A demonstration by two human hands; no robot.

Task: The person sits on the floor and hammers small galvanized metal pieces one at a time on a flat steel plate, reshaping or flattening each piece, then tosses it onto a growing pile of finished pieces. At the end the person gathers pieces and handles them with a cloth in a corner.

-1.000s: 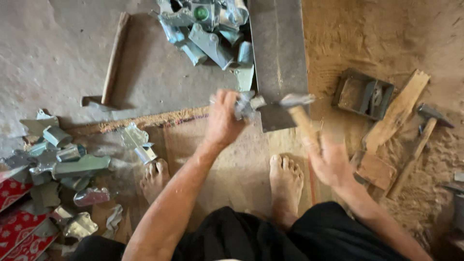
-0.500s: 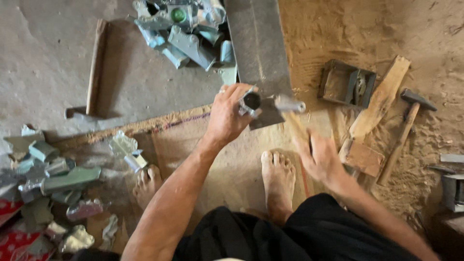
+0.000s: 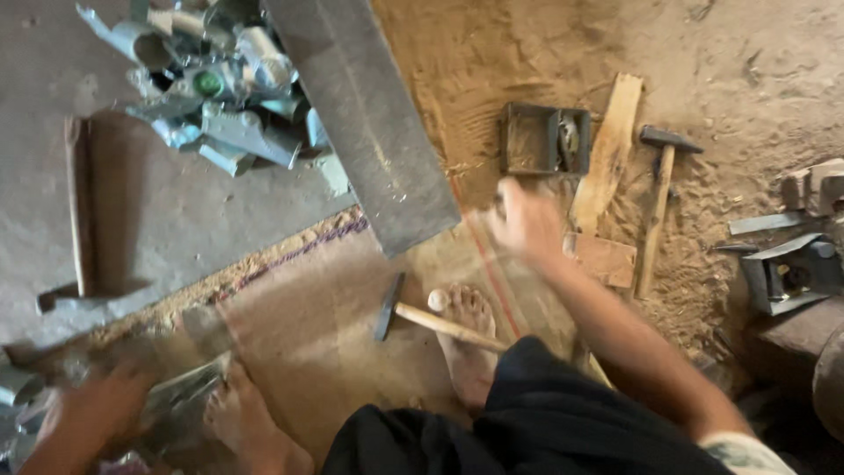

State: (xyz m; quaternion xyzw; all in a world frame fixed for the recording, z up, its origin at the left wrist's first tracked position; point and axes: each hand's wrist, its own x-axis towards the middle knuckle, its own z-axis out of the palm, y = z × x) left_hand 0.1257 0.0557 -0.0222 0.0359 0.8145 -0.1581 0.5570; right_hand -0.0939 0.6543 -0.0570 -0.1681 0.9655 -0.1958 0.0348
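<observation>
Dropped since a moment ago, my hammer (image 3: 431,321) now lies on the mat (image 3: 308,308), its handle against my right foot (image 3: 466,343). My right hand (image 3: 527,224) hovers blurred, fingers loose and empty; my left hand (image 3: 92,409) reaches among the metal scraps (image 3: 185,391), grip unclear.
</observation>
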